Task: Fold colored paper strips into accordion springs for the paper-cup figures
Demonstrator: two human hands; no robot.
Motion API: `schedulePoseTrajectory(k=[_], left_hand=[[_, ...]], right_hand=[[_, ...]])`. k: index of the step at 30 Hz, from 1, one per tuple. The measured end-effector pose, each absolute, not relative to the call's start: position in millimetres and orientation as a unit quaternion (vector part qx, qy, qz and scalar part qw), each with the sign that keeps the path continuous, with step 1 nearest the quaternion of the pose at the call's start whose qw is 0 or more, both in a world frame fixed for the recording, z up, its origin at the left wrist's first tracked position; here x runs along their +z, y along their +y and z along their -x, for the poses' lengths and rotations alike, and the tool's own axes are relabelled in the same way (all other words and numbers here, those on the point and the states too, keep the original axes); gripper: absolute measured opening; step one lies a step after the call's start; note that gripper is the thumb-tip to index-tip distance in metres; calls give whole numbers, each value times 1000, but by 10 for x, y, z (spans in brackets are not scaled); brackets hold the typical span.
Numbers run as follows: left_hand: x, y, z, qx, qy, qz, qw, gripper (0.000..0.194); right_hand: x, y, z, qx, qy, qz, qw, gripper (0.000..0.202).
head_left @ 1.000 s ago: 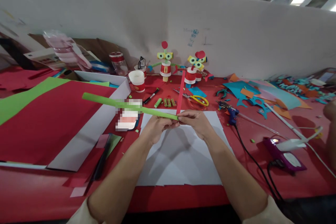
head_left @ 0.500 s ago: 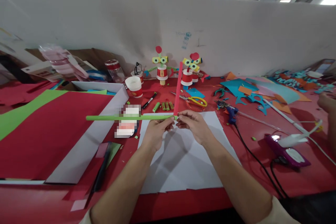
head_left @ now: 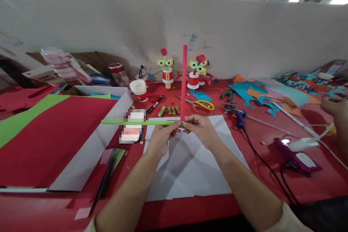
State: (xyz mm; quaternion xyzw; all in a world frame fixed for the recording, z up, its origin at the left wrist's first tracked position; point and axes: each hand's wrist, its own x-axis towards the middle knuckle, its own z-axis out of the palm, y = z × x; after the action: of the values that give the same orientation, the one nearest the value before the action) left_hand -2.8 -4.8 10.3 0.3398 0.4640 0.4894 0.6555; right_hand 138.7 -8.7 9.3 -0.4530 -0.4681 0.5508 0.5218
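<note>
Above a white paper sheet (head_left: 190,166), my two hands meet at the crossing of two narrow paper strips. My left hand (head_left: 160,138) pinches the end of a green paper strip (head_left: 130,122), which stretches out to the left. Close beside it, my right hand (head_left: 202,130) pinches the corner where a red paper strip (head_left: 184,83) rises away from me. The fingertips partly cover the joint, so how the layers lie there is hidden. Just beyond my hands lie small green and red folded paper springs (head_left: 173,110).
Two paper-cup figures (head_left: 168,75) stand at the back wall. Yellow-handled scissors (head_left: 205,105), a marker (head_left: 154,104) and a paper cup (head_left: 139,90) lie or stand nearby. To the right are a corded glue gun (head_left: 240,117), a purple power strip (head_left: 299,159) and another person's hand (head_left: 335,110).
The red strip points more upright and shows a longer length. The green strip's far end has shifted right, toward my hands, which hardly moved. The other person's hand has come slightly left.
</note>
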Motion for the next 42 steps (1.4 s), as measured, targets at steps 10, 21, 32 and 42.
schedulePoseTrajectory(k=[10, 21, 32, 42], left_hand=[[0, -27, -8, 555, 477, -348, 586, 16], [38, -32, -45, 509, 441, -239, 700, 18], [37, -54, -17, 538, 415, -335, 653, 15], [43, -18, 12, 545, 437, -322, 639, 13]], right_hand=[[158, -121, -1421, 620, -446, 429, 482, 27], [93, -114, -1370, 615, -411, 423, 524, 20], [85, -120, -1356, 607, -409, 418, 538, 21], [52, -135, -1325, 628, -374, 408, 547, 26]])
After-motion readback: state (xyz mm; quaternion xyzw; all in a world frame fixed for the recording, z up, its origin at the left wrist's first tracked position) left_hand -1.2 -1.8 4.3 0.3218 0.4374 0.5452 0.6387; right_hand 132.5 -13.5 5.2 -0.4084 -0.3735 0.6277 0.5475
